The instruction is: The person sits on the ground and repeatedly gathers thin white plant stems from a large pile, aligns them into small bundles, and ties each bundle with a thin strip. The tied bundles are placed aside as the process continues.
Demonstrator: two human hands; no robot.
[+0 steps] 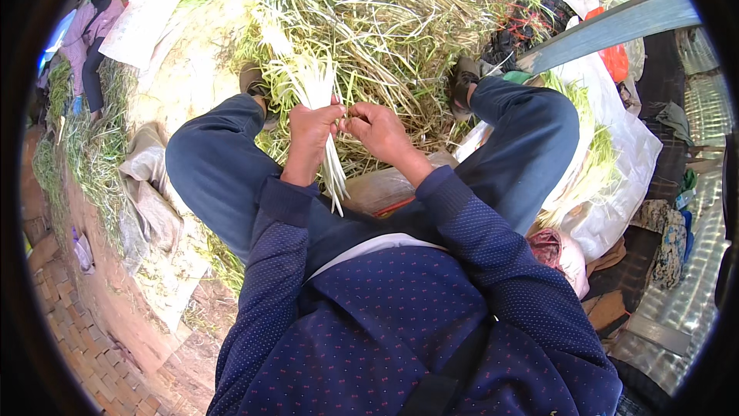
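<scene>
A bunch of pale, long-stemmed vegetable stalks (316, 82) stands between my knees, its white ends pointing down and its leafy part spread above. My left hand (312, 136) is closed around the middle of it. Close against the left thumb, my right hand (378, 133) has its thumb and forefinger pinched together; whether something thin is between them cannot be told. Beneath both hands lies a heap of loose green and straw-coloured leaves (375, 41). More pale stalks (589, 168) rest on a white plastic sheet (641, 162) to the right of my right knee.
A grey metal bar (612, 26) slants in at upper right, near a red plastic bag (614, 61). Crumpled sacking (153, 185) lies left of my left knee. At the far left another person (89, 41) bends over more leaves. Brick paving (86, 341) shows at lower left.
</scene>
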